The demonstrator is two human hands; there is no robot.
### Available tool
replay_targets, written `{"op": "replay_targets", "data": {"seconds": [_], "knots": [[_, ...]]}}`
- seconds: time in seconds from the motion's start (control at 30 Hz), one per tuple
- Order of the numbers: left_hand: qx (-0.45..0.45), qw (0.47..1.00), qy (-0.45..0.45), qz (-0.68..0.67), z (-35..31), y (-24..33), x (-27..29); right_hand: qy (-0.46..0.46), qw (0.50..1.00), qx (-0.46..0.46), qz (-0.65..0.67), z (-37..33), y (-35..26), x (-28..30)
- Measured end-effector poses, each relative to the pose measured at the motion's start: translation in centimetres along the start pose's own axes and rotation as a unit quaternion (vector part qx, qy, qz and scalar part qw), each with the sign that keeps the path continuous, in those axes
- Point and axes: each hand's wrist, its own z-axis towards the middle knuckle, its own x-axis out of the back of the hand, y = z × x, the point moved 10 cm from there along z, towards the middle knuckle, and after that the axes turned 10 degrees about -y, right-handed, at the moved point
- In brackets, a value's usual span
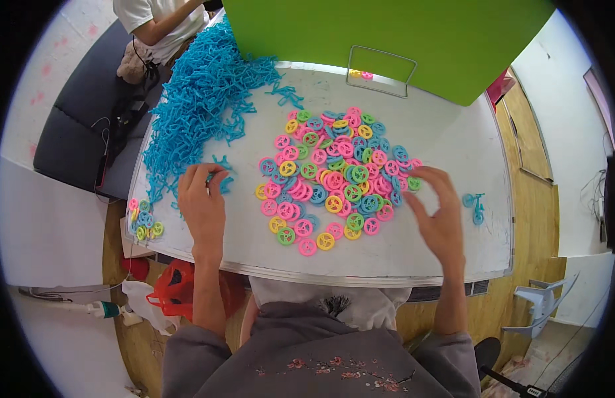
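My left hand (pixel 203 202) is closed in a pinch beside the blue heap, a bit of blue plastic piece (pixel 208 178) showing between its fingers. Most of that piece is hidden by the hand. More loose blue pieces (pixel 226 183) lie on the tabletop just past the fingertips. At the right edge of the wheel pile, my right hand (pixel 439 212) has its thumb and fingers apart. Nearest to it is a green toy wheel (pixel 413 184). Small spoked wheels in pink, blue, yellow and green form the pile (pixel 334 179) between my hands.
A large heap of blue plastic pieces (pixel 201 93) covers the table's (pixel 268 255) left side. Several wheels (pixel 145 219) sit at the left corner. A small blue toy bicycle (pixel 478 208) lies at right. A green panel (pixel 387 40) stands behind. Another person's arm (pixel 165 23) shows far left.
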Motion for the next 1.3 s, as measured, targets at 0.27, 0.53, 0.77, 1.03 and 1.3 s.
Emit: {"op": "replay_targets", "data": {"seconds": [0.27,0.53,0.77,1.03,1.3], "knots": [[0.014,0.964,-0.154,-0.218,-0.2,5.2,-2.7,-0.084,0.982,0.113,0.124,1.4,-6.6,-6.9],[-0.009,0.837,-0.295,-0.461,-2.9,11.0,-9.2,-0.302,0.910,-0.105,0.265,0.1,-2.3,-11.3],[-0.123,0.964,-0.227,-0.057,-2.3,9.6,-10.8,-0.171,0.876,-0.088,0.443,-0.5,0.8,-9.1],[0.075,0.857,-0.218,-0.460,-3.6,8.6,-10.9,-0.097,0.858,-0.083,0.498,-0.9,1.6,-9.1],[0.128,0.762,-0.265,-0.577,-6.4,9.9,-12.5,-0.099,0.857,-0.080,0.499,-1.3,1.5,-10.1]]}}
